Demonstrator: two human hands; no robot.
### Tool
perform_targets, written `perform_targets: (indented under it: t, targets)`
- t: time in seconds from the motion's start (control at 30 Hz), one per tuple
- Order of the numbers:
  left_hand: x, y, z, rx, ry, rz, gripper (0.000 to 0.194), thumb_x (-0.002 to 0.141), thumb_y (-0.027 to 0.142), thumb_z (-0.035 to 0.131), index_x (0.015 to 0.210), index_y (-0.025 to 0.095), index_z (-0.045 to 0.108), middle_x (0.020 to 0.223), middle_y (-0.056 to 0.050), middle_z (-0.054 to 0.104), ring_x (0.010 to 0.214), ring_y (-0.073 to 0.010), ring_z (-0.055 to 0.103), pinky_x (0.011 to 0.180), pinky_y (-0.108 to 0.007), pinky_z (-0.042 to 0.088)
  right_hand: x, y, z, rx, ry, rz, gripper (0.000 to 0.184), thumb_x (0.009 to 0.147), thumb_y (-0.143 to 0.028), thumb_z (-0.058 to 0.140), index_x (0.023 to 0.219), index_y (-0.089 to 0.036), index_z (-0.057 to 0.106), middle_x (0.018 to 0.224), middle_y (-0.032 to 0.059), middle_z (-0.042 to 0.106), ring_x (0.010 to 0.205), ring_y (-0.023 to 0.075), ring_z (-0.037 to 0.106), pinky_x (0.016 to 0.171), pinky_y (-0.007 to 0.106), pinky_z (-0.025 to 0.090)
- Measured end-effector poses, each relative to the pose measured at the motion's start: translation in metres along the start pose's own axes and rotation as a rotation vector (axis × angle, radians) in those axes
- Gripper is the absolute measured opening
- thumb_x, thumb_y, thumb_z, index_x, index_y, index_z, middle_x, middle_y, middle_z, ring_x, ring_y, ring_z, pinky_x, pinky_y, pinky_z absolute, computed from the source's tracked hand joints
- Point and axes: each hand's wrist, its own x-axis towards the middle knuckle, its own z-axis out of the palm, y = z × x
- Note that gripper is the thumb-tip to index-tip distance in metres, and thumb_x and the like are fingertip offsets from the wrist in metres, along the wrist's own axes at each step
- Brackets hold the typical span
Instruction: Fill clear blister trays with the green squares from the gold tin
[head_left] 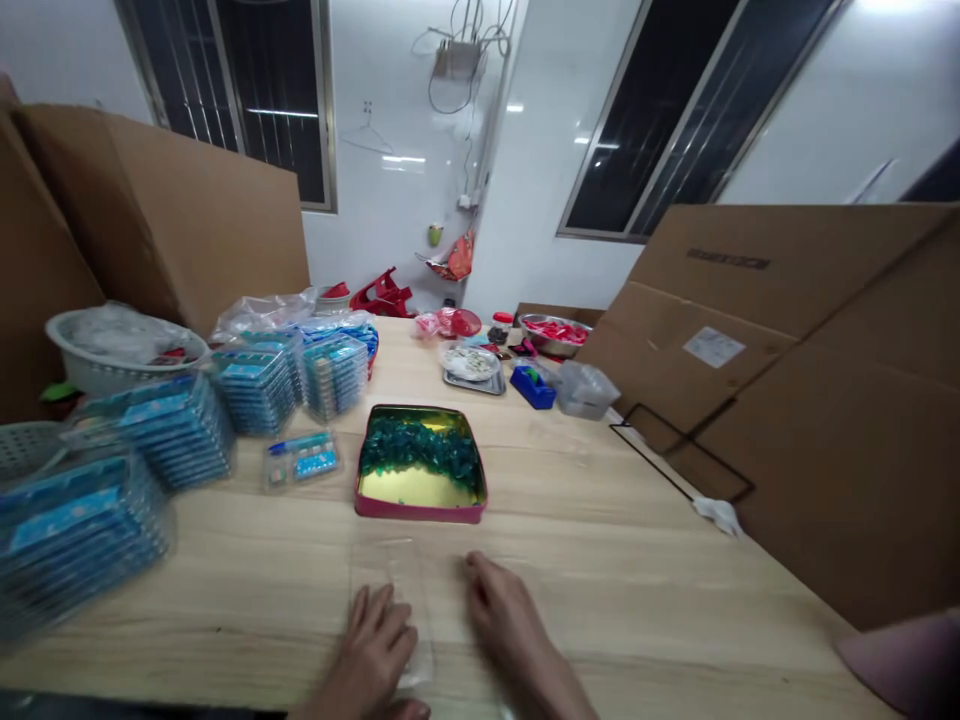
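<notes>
My left hand lies with its fingers flat on a clear plastic piece, perhaps a bag or a blister shell, at the front of the table. To the right of it, my right hand is closed, fingers curled in and a little blurred; whatever it may hold cannot be made out. Just beyond both hands stands a pink-rimmed tin tray with a gold inside, holding a heap of small dark green translucent pieces. Left of the tray sits one clear blister pack with a blue card and a pen-like item.
Stacks of blue blister packs fill the left side, near a white basket. Farther back are a blue tape dispenser, a metal tray and a bowl of red pieces. Cardboard boxes border the right.
</notes>
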Motion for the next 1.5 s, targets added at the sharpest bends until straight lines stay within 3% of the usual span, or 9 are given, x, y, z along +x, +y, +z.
perform_targets:
  t: [0.1,0.2,0.37,0.57,0.93,1.07,1.3,1.4,1.5]
  targets:
    - [-0.016,-0.011,-0.004,-0.009,0.006,-0.018,0.055,0.072,0.063,0.056,0.107,0.020,0.058,0.113,-0.012,0.064,0.116,-0.0371,0.051,0.097,-0.056,0.039,0.023,-0.066,0.019,0.104,-0.011,-0.018,0.026,0.073,-0.003,0.041,0.084,-0.016,0.060,0.077,0.0060,0.068,0.072,0.0176,0.062,0.065,0.024,0.042]
    - [-0.024,-0.022,-0.009,-0.008,0.022,-0.030,0.055,0.072,0.064,0.056,0.105,0.020,0.059,0.111,-0.012,0.064,0.116,-0.0359,0.051,0.097,-0.053,0.039,0.052,-0.087,0.015,0.207,0.008,-0.083,0.018,0.075,-0.007,0.046,0.079,-0.017,0.061,0.069,0.0030,0.066,0.064,0.0154,0.060,0.059,0.022,0.039]
    - [-0.026,-0.028,-0.012,-0.009,0.046,-0.031,0.053,0.073,0.063,0.056,0.104,0.019,0.059,0.108,-0.011,0.064,0.115,-0.0352,0.050,0.098,-0.053,0.037,0.125,-0.053,-0.019,-0.002,0.125,-0.067,0.020,0.081,-0.011,0.046,0.082,-0.017,0.066,0.081,0.0051,0.068,0.076,0.0162,0.061,0.068,0.022,0.041]
    - [-0.017,-0.023,-0.009,-0.086,-0.026,-0.060,0.051,0.073,0.061,0.059,0.100,0.018,0.057,0.108,-0.010,0.063,0.116,-0.0358,0.049,0.100,-0.056,0.034,0.195,-0.022,-0.020,-0.240,-0.014,0.000,0.034,0.066,0.002,0.052,0.094,-0.012,0.066,0.093,0.0113,0.066,0.089,0.0211,0.060,0.075,0.025,0.039]
    - [0.030,-0.005,-0.100,-0.434,-0.359,-0.321,0.032,0.073,0.034,0.066,0.102,0.022,0.060,0.117,-0.006,0.062,0.126,-0.0313,0.043,0.109,-0.056,0.025,0.178,-0.016,-0.016,-0.161,-0.134,-0.071,0.034,0.062,0.006,0.045,0.082,-0.015,0.063,0.083,0.0063,0.063,0.081,0.0162,0.057,0.069,0.022,0.036]
    - [0.023,-0.007,-0.094,-0.415,-0.202,-0.277,0.046,0.071,0.026,0.065,0.116,0.021,0.055,0.128,-0.011,0.056,0.120,-0.0296,0.049,0.105,-0.054,0.033,0.164,-0.025,-0.023,0.027,-0.128,-0.105,0.019,0.071,-0.005,0.051,0.083,-0.016,0.062,0.075,0.0022,0.063,0.072,0.0140,0.058,0.064,0.021,0.039]
    - [0.040,-0.018,-0.072,-0.497,0.274,-0.537,0.018,0.083,0.017,0.052,0.098,0.018,0.062,0.101,-0.010,0.067,0.099,-0.0209,0.062,0.088,-0.037,0.050,0.106,-0.052,-0.019,0.904,-0.122,-0.112,0.023,0.073,-0.029,0.067,0.092,-0.017,0.064,0.084,0.0050,0.065,0.066,0.0132,0.054,0.061,0.025,0.043]
    - [0.049,-0.016,-0.072,-0.521,0.275,-0.533,0.013,0.081,0.017,0.055,0.091,0.017,0.062,0.094,-0.009,0.067,0.093,-0.0211,0.062,0.083,-0.036,0.050,0.103,-0.044,-0.024,0.773,-0.046,-0.075,0.020,0.076,-0.026,0.061,0.093,-0.016,0.065,0.077,0.0041,0.064,0.063,0.0137,0.053,0.060,0.025,0.042]
    - [0.049,-0.009,-0.071,-0.515,0.215,-0.452,0.009,0.079,0.016,0.054,0.087,0.016,0.060,0.084,-0.008,0.065,0.084,-0.0207,0.061,0.075,-0.035,0.051,0.116,-0.027,-0.035,0.275,0.022,0.009,0.023,0.073,-0.012,0.052,0.089,-0.016,0.068,0.072,0.0042,0.065,0.066,0.0166,0.057,0.063,0.026,0.041]
